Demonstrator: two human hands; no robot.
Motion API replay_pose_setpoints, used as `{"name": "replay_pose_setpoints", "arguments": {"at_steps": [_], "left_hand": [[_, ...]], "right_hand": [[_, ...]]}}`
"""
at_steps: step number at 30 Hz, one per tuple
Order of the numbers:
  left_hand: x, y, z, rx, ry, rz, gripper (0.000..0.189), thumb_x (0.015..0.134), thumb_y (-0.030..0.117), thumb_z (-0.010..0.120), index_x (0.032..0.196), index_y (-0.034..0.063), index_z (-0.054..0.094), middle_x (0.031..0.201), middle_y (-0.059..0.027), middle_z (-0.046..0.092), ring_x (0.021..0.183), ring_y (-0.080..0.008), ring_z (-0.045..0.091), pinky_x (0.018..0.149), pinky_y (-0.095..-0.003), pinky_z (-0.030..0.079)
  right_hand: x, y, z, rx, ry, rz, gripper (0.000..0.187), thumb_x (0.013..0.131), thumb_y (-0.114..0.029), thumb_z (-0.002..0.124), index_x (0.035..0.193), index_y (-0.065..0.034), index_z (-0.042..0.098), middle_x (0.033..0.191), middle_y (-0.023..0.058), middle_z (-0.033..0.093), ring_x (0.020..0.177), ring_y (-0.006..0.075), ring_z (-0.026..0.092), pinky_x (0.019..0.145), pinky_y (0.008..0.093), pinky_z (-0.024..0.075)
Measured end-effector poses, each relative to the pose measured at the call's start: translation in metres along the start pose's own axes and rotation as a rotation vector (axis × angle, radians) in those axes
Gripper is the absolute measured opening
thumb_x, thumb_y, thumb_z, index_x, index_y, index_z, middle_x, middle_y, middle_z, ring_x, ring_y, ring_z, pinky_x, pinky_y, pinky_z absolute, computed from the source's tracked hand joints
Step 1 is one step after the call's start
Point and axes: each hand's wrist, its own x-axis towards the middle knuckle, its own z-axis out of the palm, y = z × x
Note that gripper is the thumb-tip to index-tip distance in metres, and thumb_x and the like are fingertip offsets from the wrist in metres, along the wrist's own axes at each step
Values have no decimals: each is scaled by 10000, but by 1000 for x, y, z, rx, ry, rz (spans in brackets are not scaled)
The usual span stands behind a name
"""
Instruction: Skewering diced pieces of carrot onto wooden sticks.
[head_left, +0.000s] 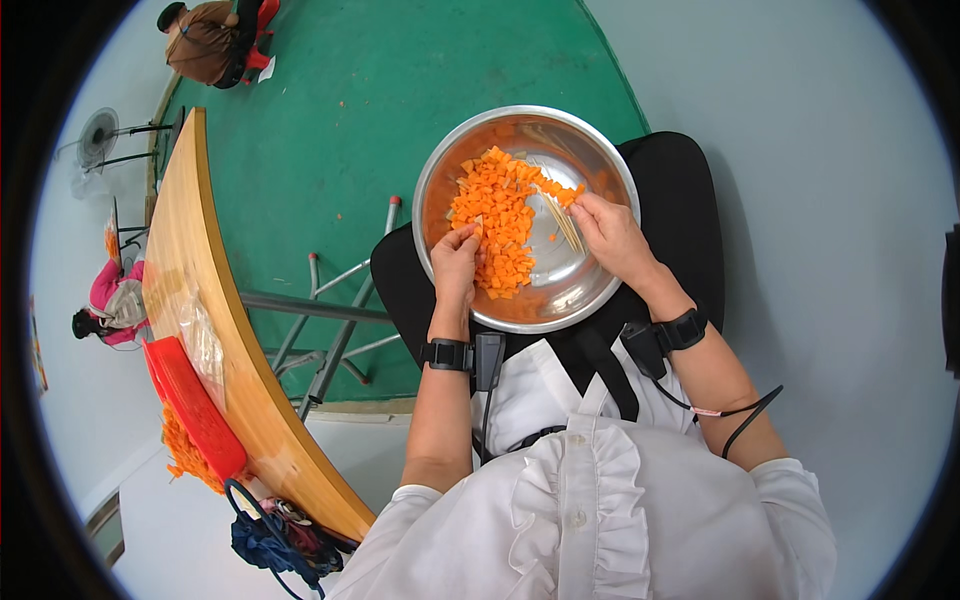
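Note:
A steel bowl (555, 319) rests on a black surface over my lap. A heap of diced carrots (499, 202) covers its left side. Several thin wooden skewers (568, 229) lie to the right of the heap, against the bowl's wall. My right hand (615, 232) pinches the end of a row of carrot cubes (566, 193), which look threaded together; any stick inside them is hidden. Over the heap's left edge, my left hand (456, 262) holds a small carrot piece (479, 231) between thumb and fingertips.
On my left stands a wooden table (262, 427) with a clear plastic bag (202, 337), a red plastic basket (199, 409) and carrot shreds (187, 450). Metal legs (330, 360) stand beside the bowl. Two people (202, 45) (120, 300) sit farther off, near a fan (99, 137).

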Motion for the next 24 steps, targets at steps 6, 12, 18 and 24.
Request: {"name": "replay_pose_setpoints", "arguments": {"at_steps": [6, 12, 18, 24], "left_hand": [[-2, -2, 9, 244, 8, 93, 211, 800, 54, 580, 994, -21, 612, 737, -46, 600, 589, -107, 544, 543, -208, 438], [-8, -11, 25, 1126, 27, 770, 200, 670, 45, 643, 868, 14, 654, 769, -140, 570, 707, -289, 576, 657, -351, 476], [-4, -12, 65, 1069, -257, 762, 139, 675, 48, 633, 812, 39, 658, 758, -153, 559, 735, -324, 569, 654, -389, 462], [5, -22, 72, 1256, -359, 670, 78, 694, 92, 589, 742, 35, 610, 724, -170, 563, 711, -341, 570, 635, -418, 450]], "right_hand": [[1, -1, 1, 156, 108, -13, 192, 879, -149, 471, 827, 14, 560, 631, 132, 576, 566, 241, 562, 546, 349, 417], [2, 6, -9, 490, 39, 260, 187, 895, -139, 464, 839, -4, 581, 571, -18, 461, 479, 38, 402, 444, 222, 340], [0, 3, -9, 626, 57, 270, 187, 908, -135, 451, 832, -8, 566, 563, -53, 400, 471, 5, 346, 416, 178, 279], [0, 4, -12, 683, 33, 256, 185, 914, -133, 443, 836, -5, 553, 562, -66, 381, 461, -4, 320, 408, 170, 260]]}}
